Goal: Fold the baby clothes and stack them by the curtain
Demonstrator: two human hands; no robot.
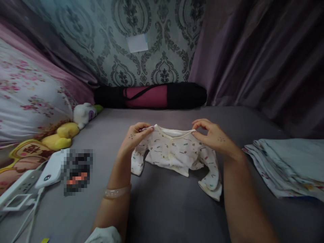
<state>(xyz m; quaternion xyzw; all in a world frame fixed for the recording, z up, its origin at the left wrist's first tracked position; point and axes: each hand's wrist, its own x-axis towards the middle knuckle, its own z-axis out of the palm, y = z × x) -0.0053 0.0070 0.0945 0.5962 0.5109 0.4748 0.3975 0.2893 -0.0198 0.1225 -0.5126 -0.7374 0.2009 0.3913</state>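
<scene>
A small white baby shirt [174, 152] with tiny coloured prints hangs just above the grey bed sheet [162, 209], its sleeves drooping at both sides. My left hand [135, 135] pinches the left shoulder of the shirt. My right hand [212, 135] pinches the right shoulder near the neckline. Both hands are closed on the fabric and hold the shirt spread between them. A pale bangle sits on my left wrist.
A stack of folded light cloths [286, 165] lies at the right. A black and pink rolled bag [152, 95] rests against the patterned wall. At the left are a floral pillow [30, 91], plush toys [63, 135], a white power strip [17, 192] and cables.
</scene>
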